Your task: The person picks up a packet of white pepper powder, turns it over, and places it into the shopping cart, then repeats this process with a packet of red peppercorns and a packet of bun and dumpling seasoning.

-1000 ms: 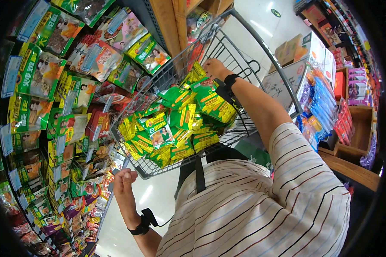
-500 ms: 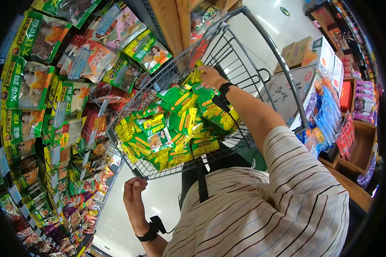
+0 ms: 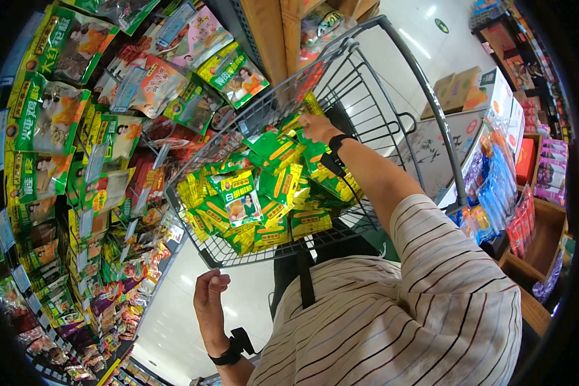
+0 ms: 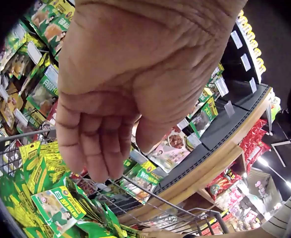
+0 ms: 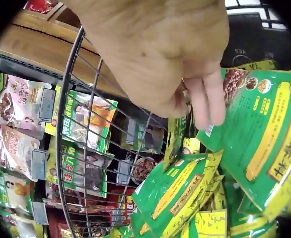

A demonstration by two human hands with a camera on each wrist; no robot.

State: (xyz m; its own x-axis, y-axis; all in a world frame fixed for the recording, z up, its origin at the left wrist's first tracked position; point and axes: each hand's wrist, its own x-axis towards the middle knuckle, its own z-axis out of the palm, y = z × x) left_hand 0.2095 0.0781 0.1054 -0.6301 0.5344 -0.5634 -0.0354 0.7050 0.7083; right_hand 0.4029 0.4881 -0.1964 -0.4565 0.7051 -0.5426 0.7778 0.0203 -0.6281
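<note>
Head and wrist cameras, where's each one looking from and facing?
Head: on the head, looking forward and down at the cart; left hand, right hand and striped shirt show.
Left wrist: on that wrist, facing shelves and cart past the left hand; a striped sleeve shows.
Right wrist: on that wrist, facing packets past the right hand.
Shared by head and left wrist: the white-labelled packet.

So the packets (image 3: 273,183) are all piled in the cart (image 3: 370,90) mid-frame, bags (image 3: 48,122) are racked down the left side, cartons (image 3: 450,93) are stacked upper right.
</note>
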